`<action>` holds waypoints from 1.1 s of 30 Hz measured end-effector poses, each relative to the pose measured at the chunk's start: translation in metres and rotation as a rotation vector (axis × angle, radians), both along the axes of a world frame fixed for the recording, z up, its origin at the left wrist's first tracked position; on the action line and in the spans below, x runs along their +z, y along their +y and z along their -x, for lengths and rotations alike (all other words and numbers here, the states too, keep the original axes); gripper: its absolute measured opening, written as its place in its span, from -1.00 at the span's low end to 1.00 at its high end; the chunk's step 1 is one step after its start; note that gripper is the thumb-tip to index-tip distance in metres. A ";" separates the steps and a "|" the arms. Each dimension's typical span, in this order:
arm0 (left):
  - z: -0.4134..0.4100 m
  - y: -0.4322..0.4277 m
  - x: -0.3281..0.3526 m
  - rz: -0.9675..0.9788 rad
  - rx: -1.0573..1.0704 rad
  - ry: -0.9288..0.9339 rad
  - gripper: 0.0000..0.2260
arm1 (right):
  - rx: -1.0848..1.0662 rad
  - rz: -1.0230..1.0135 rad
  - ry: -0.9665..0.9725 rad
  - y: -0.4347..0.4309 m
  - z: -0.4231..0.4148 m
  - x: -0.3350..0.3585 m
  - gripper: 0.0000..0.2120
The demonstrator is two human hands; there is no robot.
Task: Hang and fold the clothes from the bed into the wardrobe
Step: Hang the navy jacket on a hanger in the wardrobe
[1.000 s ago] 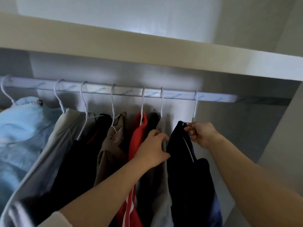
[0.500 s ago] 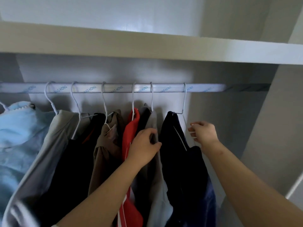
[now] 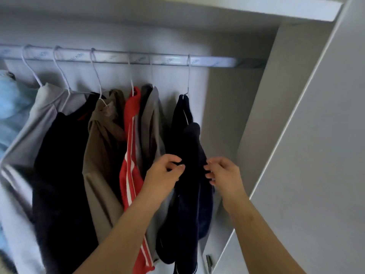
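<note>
along the rail (image 3: 118,58) the other garments (image 3: 102,135) hang in a row. below the rail, the left hand (image 3: 165,175) curls its fingers and pinches the near edge of the navy garment (image 3: 187,147), which hangs rightmost on the rail from a white hanger (image 3: 188,80). the right hand (image 3: 224,173) bends its fingers at the cloth's far edge; whether they grip is unclear. the step looks like straightening this hung piece. next would be letting go and fetching another from the bed, unseen here.
</note>
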State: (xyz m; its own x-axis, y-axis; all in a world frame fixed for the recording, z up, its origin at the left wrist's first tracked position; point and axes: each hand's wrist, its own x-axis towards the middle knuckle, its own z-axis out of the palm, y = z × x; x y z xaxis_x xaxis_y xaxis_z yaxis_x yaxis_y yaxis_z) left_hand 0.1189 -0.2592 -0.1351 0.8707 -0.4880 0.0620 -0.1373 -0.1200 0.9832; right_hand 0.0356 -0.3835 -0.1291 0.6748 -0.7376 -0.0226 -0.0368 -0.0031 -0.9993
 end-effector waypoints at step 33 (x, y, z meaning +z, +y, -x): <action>0.397 0.153 -0.124 -0.665 -1.266 0.189 -0.93 | -1.212 -0.768 0.108 0.362 0.467 -0.178 -0.90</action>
